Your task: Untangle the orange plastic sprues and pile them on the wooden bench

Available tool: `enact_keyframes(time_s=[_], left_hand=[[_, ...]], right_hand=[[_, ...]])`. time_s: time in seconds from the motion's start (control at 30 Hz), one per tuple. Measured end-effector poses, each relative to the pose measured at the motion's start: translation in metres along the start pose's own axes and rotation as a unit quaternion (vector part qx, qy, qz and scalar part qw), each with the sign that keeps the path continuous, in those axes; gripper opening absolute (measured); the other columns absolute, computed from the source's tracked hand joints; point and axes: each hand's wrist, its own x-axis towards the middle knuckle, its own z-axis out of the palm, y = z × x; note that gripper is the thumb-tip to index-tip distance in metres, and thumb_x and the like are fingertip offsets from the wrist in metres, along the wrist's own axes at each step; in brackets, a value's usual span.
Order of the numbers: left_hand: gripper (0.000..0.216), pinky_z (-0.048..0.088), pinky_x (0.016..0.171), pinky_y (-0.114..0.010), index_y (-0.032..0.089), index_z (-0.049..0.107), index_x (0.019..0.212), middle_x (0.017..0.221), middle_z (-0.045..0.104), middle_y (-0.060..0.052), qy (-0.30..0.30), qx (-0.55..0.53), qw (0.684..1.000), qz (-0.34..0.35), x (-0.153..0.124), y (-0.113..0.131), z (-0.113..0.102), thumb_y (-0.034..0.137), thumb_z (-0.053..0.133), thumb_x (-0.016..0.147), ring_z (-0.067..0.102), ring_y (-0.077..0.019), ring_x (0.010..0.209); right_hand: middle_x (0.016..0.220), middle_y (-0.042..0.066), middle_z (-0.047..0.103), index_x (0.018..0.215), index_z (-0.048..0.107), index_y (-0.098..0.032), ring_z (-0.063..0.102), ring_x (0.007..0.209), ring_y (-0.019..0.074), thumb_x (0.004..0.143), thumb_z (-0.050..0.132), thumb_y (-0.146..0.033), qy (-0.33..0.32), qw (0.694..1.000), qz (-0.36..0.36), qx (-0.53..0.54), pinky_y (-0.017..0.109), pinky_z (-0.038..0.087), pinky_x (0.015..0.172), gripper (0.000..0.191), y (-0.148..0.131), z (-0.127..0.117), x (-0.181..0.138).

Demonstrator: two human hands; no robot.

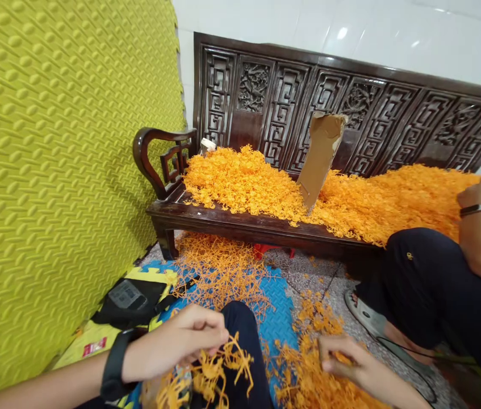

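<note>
Both hands — left point(180, 341), right point(346, 360) — pinch strands point(223, 363), floor point(308, 272) crowded.

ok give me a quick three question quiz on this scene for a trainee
1. True or false: the left hand pinches a tangle of orange plastic pieces.
2. What stands upright in the orange heap on the carved wooden bench? A) a bottle B) a piece of cardboard C) a broom
3. Fill in: the right hand is at an orange pile lying on the ____.

Key: 1 true; 2 B; 3 floor.
</note>
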Motion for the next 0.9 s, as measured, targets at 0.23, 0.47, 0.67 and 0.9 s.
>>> enact_keyframes(time_s=[0.23, 0.47, 0.67, 0.9], left_hand=[[0.034, 0.014, 0.043, -0.022, 0.017, 0.042, 0.059, 0.055, 0.028, 0.005, 0.130, -0.082, 0.980, 0.126, 0.001, 0.015, -0.020, 0.043, 0.052, 0.079, 0.022, -0.0074, 0.046], [0.029, 0.013, 0.041, -0.018, 0.016, 0.046, 0.061, 0.045, 0.022, 0.009, 0.188, -0.212, 0.938, 0.198, 0.007, 0.031, -0.032, 0.037, 0.055, 0.080, 0.016, -0.0041, 0.040], [0.027, 0.018, 0.039, -0.015, 0.015, 0.046, 0.061, 0.044, 0.023, 0.009, 0.224, -0.284, 0.900, 0.244, 0.007, 0.042, -0.039, 0.032, 0.055, 0.081, 0.017, -0.0033, 0.039], [0.025, 0.022, 0.037, -0.013, 0.015, 0.044, 0.063, 0.045, 0.022, 0.009, 0.245, -0.342, 0.876, 0.237, 0.015, 0.037, -0.045, 0.030, 0.055, 0.080, 0.018, -0.0033, 0.039]], right_hand=[[0.060, 0.001, 0.058, 0.076, 0.057, -0.015, 0.054, 0.057, 0.0136, 0.079, 0.055, -0.046, 0.120, 0.987, -0.028, 0.103, 0.026, 0.043, 0.057, 0.031, 0.017, -0.021, 0.072], [0.092, 0.015, 0.062, 0.113, 0.037, -0.011, 0.061, 0.080, 0.0194, 0.064, 0.066, -0.052, 0.352, 0.928, -0.038, 0.115, 0.035, 0.046, 0.079, 0.070, 0.005, -0.157, 0.214], [0.128, 0.026, 0.041, 0.131, 0.027, -0.006, 0.040, 0.120, 0.0350, 0.053, 0.076, -0.039, 0.374, 0.923, 0.012, 0.091, 0.045, 0.033, 0.098, 0.097, 0.015, -0.179, 0.254], [0.109, 0.016, 0.061, 0.107, 0.059, -0.012, 0.057, 0.103, 0.0257, 0.062, 0.070, -0.037, 0.207, 0.971, -0.040, 0.111, 0.043, 0.038, 0.096, 0.053, 0.004, -0.115, 0.218]])
